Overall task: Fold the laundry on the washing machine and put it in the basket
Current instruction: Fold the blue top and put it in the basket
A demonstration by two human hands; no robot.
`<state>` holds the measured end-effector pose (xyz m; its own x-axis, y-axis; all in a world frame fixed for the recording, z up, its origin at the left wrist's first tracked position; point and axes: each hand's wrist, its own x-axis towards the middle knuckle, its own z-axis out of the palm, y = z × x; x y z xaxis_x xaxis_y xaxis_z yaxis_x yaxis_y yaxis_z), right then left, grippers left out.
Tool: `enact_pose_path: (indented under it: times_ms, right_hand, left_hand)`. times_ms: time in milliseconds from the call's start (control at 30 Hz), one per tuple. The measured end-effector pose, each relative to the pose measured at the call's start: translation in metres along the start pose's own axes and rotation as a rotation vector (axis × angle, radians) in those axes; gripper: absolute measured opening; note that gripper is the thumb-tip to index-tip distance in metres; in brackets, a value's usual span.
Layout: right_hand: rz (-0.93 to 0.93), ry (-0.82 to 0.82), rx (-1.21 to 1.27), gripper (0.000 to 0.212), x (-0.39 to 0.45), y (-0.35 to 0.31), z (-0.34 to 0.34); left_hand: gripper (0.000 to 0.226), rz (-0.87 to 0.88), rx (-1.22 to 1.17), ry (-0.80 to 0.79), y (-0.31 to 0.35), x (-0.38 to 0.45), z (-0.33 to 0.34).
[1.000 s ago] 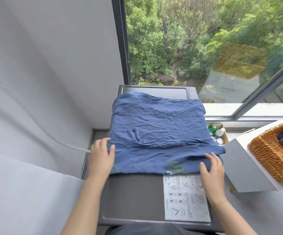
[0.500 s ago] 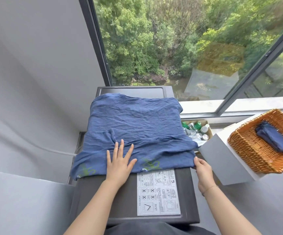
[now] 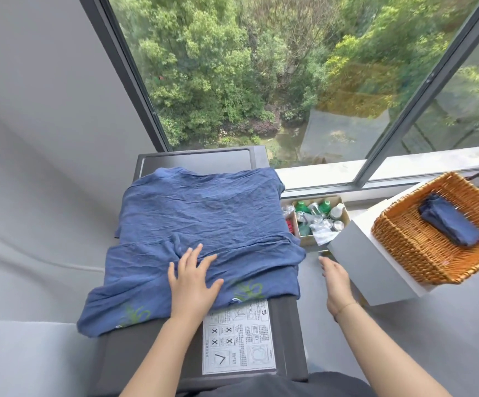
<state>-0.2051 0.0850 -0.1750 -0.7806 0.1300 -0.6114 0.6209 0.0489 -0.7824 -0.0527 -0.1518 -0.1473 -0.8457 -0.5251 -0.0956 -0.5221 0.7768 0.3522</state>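
A wrinkled blue garment (image 3: 203,222) with green print near its hem lies spread over the dark top of the washing machine (image 3: 289,339), its left hem hanging over the edge. My left hand (image 3: 193,279) presses flat on the cloth near the front middle, fingers spread. To the right of the machine, off the cloth, my right hand (image 3: 336,279) hovers with straight fingers and holds nothing. A wicker basket (image 3: 421,253) stands on a white box at the right, with a folded dark blue piece (image 3: 450,222) inside.
A cardboard box of bottles (image 3: 317,217) sits on the floor between the machine and the white box (image 3: 375,270). A white instruction sticker (image 3: 239,339) covers the machine's front top. A grey wall runs along the left, a large window behind.
My left hand moved from the garment's left corner to its front middle and pressed down. My right hand let go of the right hem and drew off to the right. The camera view shifted.
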Motion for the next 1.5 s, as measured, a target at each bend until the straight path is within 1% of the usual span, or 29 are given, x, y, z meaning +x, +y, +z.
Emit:
enact_pose_path:
  times_ms: [33,100,200,267,300,367,400,433,467,500,567,633,733,800,867,900,967,1000,1033,1067,1133,1167,1233,1267,1300,1367,1433,1467,1500]
  right_hand:
    - [0.006,-0.046,-0.021,0.021,0.006,-0.008,0.005]
    - [0.053,-0.142,-0.069,0.019,0.022,-0.019,0.015]
    - [0.243,-0.235,-0.147,0.041,0.040,-0.022,0.030]
    - [0.328,-0.289,-0.144,0.040,0.049,-0.017,0.038]
    - [0.348,-0.296,-0.126,0.038,0.054,-0.014,0.041]
    - [0.383,-0.279,-0.097,0.041,0.055,-0.011,0.043]
    - [0.365,-0.238,-0.081,0.039,0.055,-0.011,0.041]
    - [0.327,-0.180,-0.062,0.031,0.055,-0.013,0.038]
    - [0.282,-0.123,-0.035,0.023,0.054,-0.016,0.036]
    - [0.206,-0.069,0.003,0.021,0.052,-0.020,0.033]
    - [0.025,0.009,0.058,0.032,0.044,-0.030,0.028]
    - [-0.142,0.040,0.051,0.041,0.037,-0.042,0.027]
    - [-0.198,0.070,0.059,0.041,0.039,-0.067,0.034]
    - [-0.185,0.044,0.091,0.032,0.044,-0.083,0.043]
    - [-0.194,-0.039,0.122,0.021,0.047,-0.088,0.055]
    - [-0.207,-0.091,0.074,0.016,0.045,-0.087,0.059]
    - [-0.248,-0.180,-0.089,0.006,0.036,-0.074,0.063]
    - [-0.273,-0.212,-0.165,0.010,0.031,-0.064,0.062]
    - [-0.318,-0.219,-0.246,0.015,0.025,-0.053,0.062]
    - [-0.397,-0.190,-0.328,0.019,0.019,-0.046,0.058]
    - [-0.613,-0.130,-0.497,0.025,0.002,-0.038,0.059]
    - [-0.706,-0.131,-0.551,0.027,-0.009,-0.037,0.064]
    - [-0.848,-0.198,-0.652,0.027,-0.032,-0.036,0.083]
    - [-0.885,-0.253,-0.689,0.026,-0.040,-0.034,0.095]
    - [-0.874,-0.319,-0.713,0.025,-0.048,-0.032,0.108]
    - [-0.761,-0.461,-0.754,0.023,-0.061,-0.028,0.140]
    - [-0.672,-0.570,-0.854,0.021,-0.069,-0.027,0.170]
    - [-0.661,-0.603,-0.912,0.020,-0.073,-0.026,0.185]
    - [-0.658,-0.618,-0.972,0.021,-0.079,-0.025,0.202]
  left_hand:
    - [0.045,0.019,-0.021,0.044,0.005,0.007,-0.001]
    - [0.037,0.047,-0.070,0.087,0.019,0.025,-0.006]
    - [0.023,0.019,-0.081,0.004,0.035,0.045,-0.009]
    - [0.022,-0.009,-0.047,-0.065,0.038,0.051,-0.005]
    - [0.021,-0.022,-0.041,-0.091,0.039,0.052,-0.003]
    - [0.016,-0.038,-0.032,-0.107,0.039,0.051,-0.001]
    - [0.014,-0.036,-0.029,-0.093,0.039,0.049,-0.001]
    - [0.011,-0.024,-0.029,-0.062,0.039,0.048,-0.001]
    - [0.009,-0.001,-0.035,-0.020,0.039,0.047,-0.002]
    - [0.007,0.025,-0.048,0.016,0.039,0.046,-0.004]
    - [0.006,0.065,-0.076,0.059,0.038,0.047,-0.006]
    - [0.009,0.067,-0.097,0.060,0.036,0.050,-0.007]
    - [0.010,0.037,-0.107,0.102,0.034,0.057,-0.006]
    - [0.009,0.024,-0.082,0.118,0.033,0.061,-0.002]
    - [0.019,-0.002,-0.035,0.093,0.028,0.060,0.004]
    - [0.025,-0.002,-0.015,0.092,0.025,0.057,0.007]
    - [0.032,-0.011,-0.018,0.141,0.018,0.048,0.007]
    - [0.034,-0.023,-0.028,0.177,0.012,0.043,0.005]
    - [0.033,-0.047,-0.033,0.214,0.004,0.038,0.002]
    - [0.031,-0.080,-0.034,0.252,-0.002,0.034,-0.001]
    - [0.026,-0.188,-0.073,0.295,-0.020,0.030,-0.012]
    - [0.026,-0.255,-0.097,0.303,-0.030,0.029,-0.019]
    - [0.029,-0.397,-0.119,0.319,-0.054,0.027,-0.032]
    - [0.032,-0.466,-0.123,0.329,-0.064,0.028,-0.039]
    - [0.036,-0.531,-0.127,0.337,-0.073,0.029,-0.046]
    - [0.048,-0.652,-0.155,0.322,-0.093,0.034,-0.059]
    - [0.059,-0.769,-0.236,0.253,-0.114,0.043,-0.064]
    - [0.061,-0.815,-0.308,0.205,-0.128,0.047,-0.065]
    - [0.056,-0.830,-0.401,0.157,-0.144,0.053,-0.066]
